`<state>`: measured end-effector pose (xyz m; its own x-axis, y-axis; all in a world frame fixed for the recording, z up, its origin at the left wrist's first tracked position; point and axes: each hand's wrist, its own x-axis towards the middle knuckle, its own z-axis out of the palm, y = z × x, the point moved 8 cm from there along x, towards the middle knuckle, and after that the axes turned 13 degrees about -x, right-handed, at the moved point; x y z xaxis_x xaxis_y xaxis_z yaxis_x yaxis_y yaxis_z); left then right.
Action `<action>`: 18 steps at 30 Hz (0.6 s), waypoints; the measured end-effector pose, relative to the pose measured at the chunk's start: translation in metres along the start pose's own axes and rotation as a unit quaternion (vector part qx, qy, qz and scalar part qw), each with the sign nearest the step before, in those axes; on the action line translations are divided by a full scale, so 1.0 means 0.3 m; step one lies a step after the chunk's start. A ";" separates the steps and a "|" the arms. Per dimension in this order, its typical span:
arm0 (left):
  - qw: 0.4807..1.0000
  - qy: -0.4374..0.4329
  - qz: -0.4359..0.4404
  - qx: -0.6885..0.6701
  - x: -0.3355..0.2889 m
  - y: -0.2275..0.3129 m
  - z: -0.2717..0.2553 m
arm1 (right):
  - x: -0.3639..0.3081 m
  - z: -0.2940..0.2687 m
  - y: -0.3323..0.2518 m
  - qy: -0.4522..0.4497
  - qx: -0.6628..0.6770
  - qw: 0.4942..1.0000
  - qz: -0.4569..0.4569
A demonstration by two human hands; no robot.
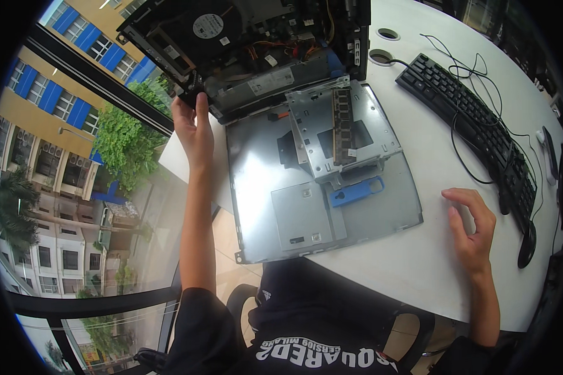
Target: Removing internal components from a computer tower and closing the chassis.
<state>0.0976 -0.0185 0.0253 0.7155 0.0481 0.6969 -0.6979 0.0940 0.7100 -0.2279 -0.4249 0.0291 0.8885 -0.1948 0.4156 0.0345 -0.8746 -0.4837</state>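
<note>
An opened desktop computer case (281, 59) stands at the far end of the table, showing a fan and cables inside. My left hand (195, 128) grips its lower left corner, with the thumb pointing up and the fingers partly hidden. In front of the case lies a flat silvery metal side panel (256, 187). On the panel sits a metal drive bracket (313, 119) with a blue latch (358, 191). A green memory module (343, 128) lies lengthwise across the bracket. My right hand (473, 225) is over the white table at the right, empty, with thumb and fingers apart.
A black keyboard (463, 112) lies at the right with its cable looped around it, and a black mouse (527, 247) is beside its near end. Two round cable holes (381, 57) pierce the white table (413, 162). Window glass borders the left side.
</note>
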 end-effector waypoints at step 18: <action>0.996 0.008 -0.034 0.085 -0.003 -0.067 -0.045 | -0.026 -0.006 0.018 0.048 0.033 0.998 -0.034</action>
<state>0.1114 -0.0069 0.0089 0.7601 0.0641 0.6466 -0.6428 -0.0715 0.7627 -0.2354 -0.4289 0.0248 0.8355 -0.1804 0.5191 0.1264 -0.8561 -0.5010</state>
